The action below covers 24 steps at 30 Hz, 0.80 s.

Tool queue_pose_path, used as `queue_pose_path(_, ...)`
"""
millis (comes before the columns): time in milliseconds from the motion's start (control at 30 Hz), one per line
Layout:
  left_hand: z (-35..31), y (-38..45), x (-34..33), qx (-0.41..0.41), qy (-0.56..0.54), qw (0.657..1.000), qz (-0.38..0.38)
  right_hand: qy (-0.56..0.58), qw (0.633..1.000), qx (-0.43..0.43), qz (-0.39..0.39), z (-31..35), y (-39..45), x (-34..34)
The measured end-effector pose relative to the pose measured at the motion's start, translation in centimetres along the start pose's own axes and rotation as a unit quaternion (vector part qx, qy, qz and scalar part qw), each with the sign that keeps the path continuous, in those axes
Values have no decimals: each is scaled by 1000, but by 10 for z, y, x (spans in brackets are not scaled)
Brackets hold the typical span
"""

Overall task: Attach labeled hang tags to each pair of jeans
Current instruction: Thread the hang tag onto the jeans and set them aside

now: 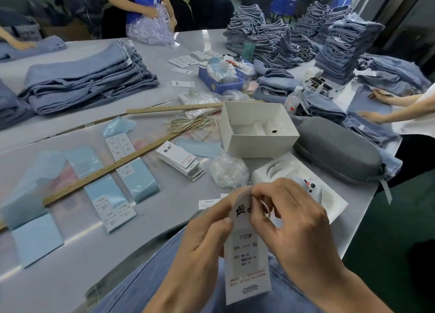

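Observation:
I hold a white hang tag (246, 263) printed "1103#" and "XS" upright over a pair of blue jeans (146, 282) at the table's near edge. My left hand (202, 239) grips the tag's left side, thumb on its face. My right hand (289, 216) pinches the tag's top end with thumb and forefinger. A stack of more white tags (181, 161) lies mid-table, and a bundle of beige strings (190, 124) lies beyond it. Label sheets (118, 145) on blue backing lie to the left.
Two wooden rulers (110, 169) cross the grey table (70, 249). An open white box (256, 129), a grey case (339, 151), a crumpled plastic bag (227, 170) and a blue bin (220, 77) stand nearby. Jeans stacks (84, 77) fill the back. Other people work at the left, back and right.

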<state>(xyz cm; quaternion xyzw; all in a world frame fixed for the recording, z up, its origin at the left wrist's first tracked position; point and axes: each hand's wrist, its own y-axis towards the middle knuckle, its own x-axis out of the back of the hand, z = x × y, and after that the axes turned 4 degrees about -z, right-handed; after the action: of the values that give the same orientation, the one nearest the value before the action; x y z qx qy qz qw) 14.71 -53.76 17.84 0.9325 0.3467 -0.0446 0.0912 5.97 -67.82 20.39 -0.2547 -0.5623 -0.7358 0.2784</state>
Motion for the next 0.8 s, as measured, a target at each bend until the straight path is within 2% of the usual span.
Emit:
queue_pose_path(133,-5,-3,12,31,-3,999,37,26,1000,-14,-9,4,-2,6)
queue_pose_path(433,-18,-20,13,8,-24,1000,-8,112,991,-54,55,25,-4,16)
queue_pose_path(667,-18,-30,7,-33,35,999,0,207,966,-140,63,31,-4,30)
queue_pose_path(800,-15,-34,4,-51,94,994,4,227,960,-165,28,32,-8,34)
